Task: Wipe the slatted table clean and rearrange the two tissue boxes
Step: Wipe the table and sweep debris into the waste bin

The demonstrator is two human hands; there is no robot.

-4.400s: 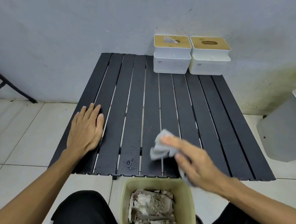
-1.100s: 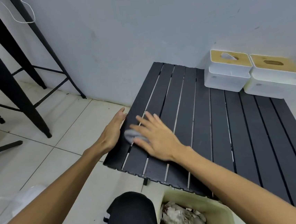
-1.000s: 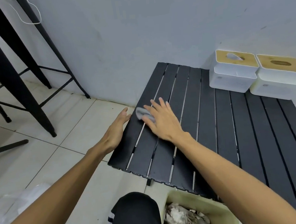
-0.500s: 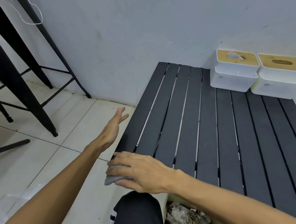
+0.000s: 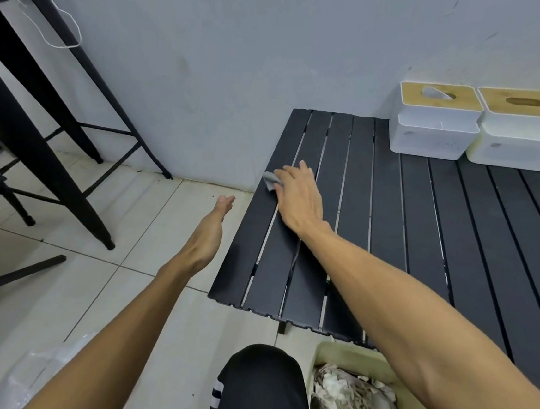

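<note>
Light: soft, diffuse, moderately bright; source not in view.
Shadows: faint, blurred-edged, under the forearm on the dark surface (image 5: 484,249).
Glare: thin pale sheen along the slat edges.
Colour: cool bluish cast on the wall (image 5: 280,55).
Distortion: wide-angle bowing; black furniture legs (image 5: 42,153) at left lean.
Sharpness: centre crisp, lower corners soft.

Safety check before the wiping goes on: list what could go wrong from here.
1. The left hand hangs over the floor, off the table, so a hard push from the right hand might shift it.
2. The wipe sits at the table's left edge; dirt may drop on the floor, not into the bin.
3. The tissue boxes stand at the far right corner; a wide sweep could knock them.
</note>
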